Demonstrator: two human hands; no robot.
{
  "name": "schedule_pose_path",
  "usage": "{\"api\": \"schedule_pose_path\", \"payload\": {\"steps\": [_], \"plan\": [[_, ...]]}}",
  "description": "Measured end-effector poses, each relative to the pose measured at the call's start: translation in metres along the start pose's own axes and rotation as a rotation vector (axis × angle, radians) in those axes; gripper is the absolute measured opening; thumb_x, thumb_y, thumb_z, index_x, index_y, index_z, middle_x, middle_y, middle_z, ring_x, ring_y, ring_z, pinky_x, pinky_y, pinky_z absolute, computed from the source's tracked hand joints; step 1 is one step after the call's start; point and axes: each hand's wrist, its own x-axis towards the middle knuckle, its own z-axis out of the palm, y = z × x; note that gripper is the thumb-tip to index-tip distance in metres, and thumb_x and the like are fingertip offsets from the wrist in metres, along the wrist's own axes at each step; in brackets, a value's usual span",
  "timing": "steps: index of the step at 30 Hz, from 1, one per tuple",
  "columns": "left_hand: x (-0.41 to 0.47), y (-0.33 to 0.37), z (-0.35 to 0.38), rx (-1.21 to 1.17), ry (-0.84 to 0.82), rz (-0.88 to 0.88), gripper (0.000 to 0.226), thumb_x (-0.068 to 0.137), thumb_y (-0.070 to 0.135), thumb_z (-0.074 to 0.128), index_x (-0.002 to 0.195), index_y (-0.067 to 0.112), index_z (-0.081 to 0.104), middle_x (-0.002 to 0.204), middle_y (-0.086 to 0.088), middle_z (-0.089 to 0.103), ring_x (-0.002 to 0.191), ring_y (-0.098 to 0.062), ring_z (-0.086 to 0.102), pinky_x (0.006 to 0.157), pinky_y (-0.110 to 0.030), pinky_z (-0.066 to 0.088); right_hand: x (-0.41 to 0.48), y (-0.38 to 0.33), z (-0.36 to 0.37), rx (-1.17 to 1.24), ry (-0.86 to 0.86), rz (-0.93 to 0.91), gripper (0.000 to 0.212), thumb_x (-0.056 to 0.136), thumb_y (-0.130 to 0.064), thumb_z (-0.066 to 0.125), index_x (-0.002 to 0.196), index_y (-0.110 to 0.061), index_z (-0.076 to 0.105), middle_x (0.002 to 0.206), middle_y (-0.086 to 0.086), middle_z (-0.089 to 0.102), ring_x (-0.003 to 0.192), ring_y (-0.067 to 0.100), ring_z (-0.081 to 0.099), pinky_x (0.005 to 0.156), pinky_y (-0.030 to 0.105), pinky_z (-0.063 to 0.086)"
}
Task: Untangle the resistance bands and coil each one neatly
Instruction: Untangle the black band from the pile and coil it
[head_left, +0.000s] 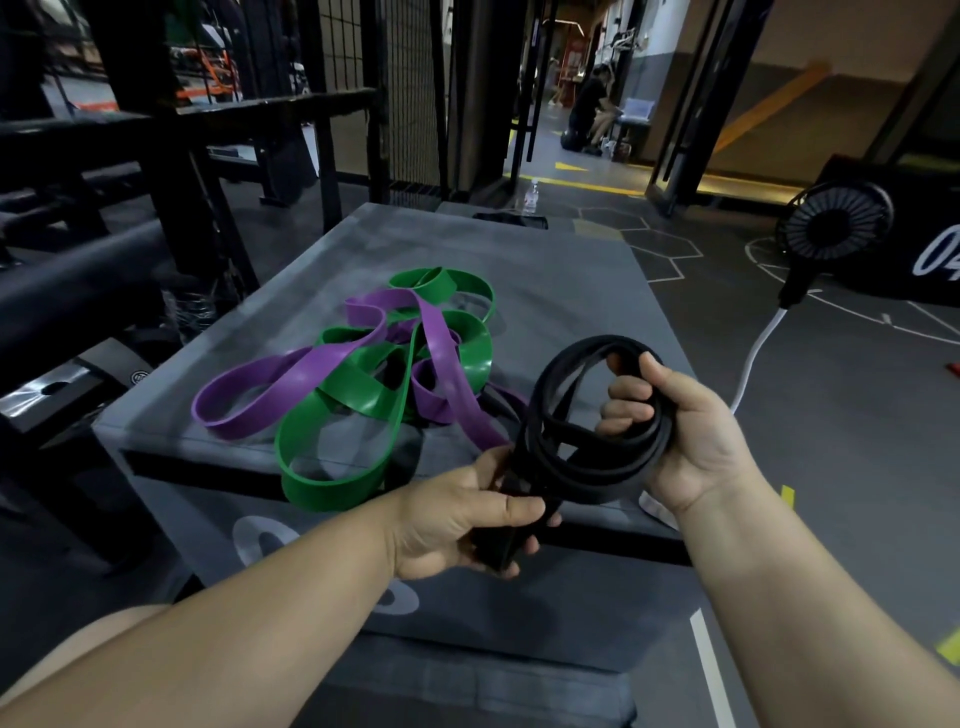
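Where the hands meet, lower centre: black band (597, 480) held above the tabletop's (519, 249) near edge, partly wound into a coil of several loops.
Right hand (691, 441): fingers curled through the coil, thumb over its top, gripping the loops.
Left hand (457, 519): closed round the band's loose tail, thumb pressing it against the fingers.
Green band (332, 486): slack loops mid-frame on the tabletop, nearest loop lying across the front edge.
Purple band (311, 364): woven over and under the green one, tangled with it.
Fan (836, 218): on the floor, upper right.
Water bottle (530, 196): upright on the floor beyond the tabletop's far edge.
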Motion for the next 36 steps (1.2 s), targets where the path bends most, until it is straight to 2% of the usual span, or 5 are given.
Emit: {"api": "schedule_pose_path", "payload": {"steps": [9,18,23,28,36], "plan": [[0.010,-0.001,-0.009,-0.456,0.090,0.154,0.041,0.065,0.000,0.068,0.099,0.017,0.055,0.090,-0.005,0.067,0.075,-0.017,0.067,0.061,-0.030,0.047,-0.008,-0.008,-0.003,-0.142,-0.144,-0.053,0.045,0.052,-0.019,0.089,0.092,-0.009,0.071,0.057,-0.006,0.043,0.047,0.007,0.044,0.054,0.022,0.046],[0.009,0.001,-0.009,-0.202,0.210,0.154,0.027,0.076,0.002,0.059,0.098,0.017,0.057,0.098,-0.009,0.065,0.080,-0.022,0.063,0.061,-0.032,0.052,-0.016,-0.010,0.007,-0.413,0.001,0.036,0.052,0.029,-0.027,0.097,0.071,-0.008,0.072,0.054,0.003,0.049,0.052,0.019,0.056,0.058,0.034,0.055],[0.006,0.000,-0.010,-0.149,0.112,0.105,0.100,0.040,0.048,0.093,0.125,0.009,0.058,0.115,-0.013,0.063,0.109,-0.031,0.059,0.099,-0.048,0.045,-0.017,-0.006,0.010,-0.528,0.015,0.044,0.027,0.047,-0.014,0.084,0.070,-0.009,0.072,0.065,0.007,0.056,0.055,0.019,0.059,0.047,0.028,0.050],[0.007,0.000,0.000,0.167,0.209,0.122,0.022,0.072,0.013,0.078,0.091,0.021,0.071,0.091,0.010,0.074,0.089,-0.003,0.068,0.079,-0.014,0.049,-0.018,0.003,0.018,-0.689,-0.104,0.071,0.019,0.054,-0.008,0.074,0.072,-0.009,0.069,0.054,0.017,0.055,0.046,0.024,0.054,0.045,0.027,0.049],[0.000,0.012,-0.013,0.161,0.168,0.296,0.077,0.061,-0.001,0.084,0.127,0.018,0.048,0.111,0.004,0.066,0.105,-0.008,0.063,0.086,-0.022,0.050,-0.021,0.004,0.028,-0.907,-0.319,0.102,0.041,0.062,-0.007,0.072,0.094,0.014,0.056,0.057,0.013,0.061,0.052,0.020,0.058,0.058,0.026,0.050]]}}
